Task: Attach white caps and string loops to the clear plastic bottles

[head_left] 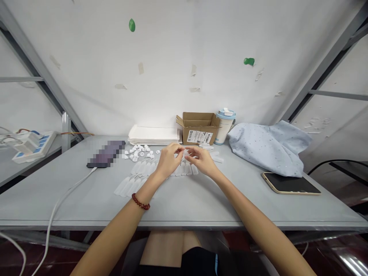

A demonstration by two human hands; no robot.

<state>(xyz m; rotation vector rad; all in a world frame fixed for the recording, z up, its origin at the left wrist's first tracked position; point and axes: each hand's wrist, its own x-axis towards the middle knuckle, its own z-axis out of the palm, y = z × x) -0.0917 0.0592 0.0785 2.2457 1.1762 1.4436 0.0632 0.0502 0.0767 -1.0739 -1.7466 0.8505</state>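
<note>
My left hand (170, 158) and my right hand (201, 158) meet over the middle of the table. Both pinch a small translucent plastic piece (186, 153), mostly hidden by the fingers. Below and left of the hands, translucent plastic tubes (143, 167) with narrow ends lie side by side in a row. A second row of tubes (128, 186) is nearer me, partly covered by my left forearm. Small white caps (135, 156) are scattered in a loose pile left of my left hand. A few more translucent pieces (217, 157) lie just right of my right hand.
Along the wall stand a white stack (155, 135), an open cardboard box (201, 132) and a lidded cup (224, 128). A light blue cloth (267, 147) and a phone (290, 184) lie right. Left are a cabled phone (106, 153) and a power strip (37, 147).
</note>
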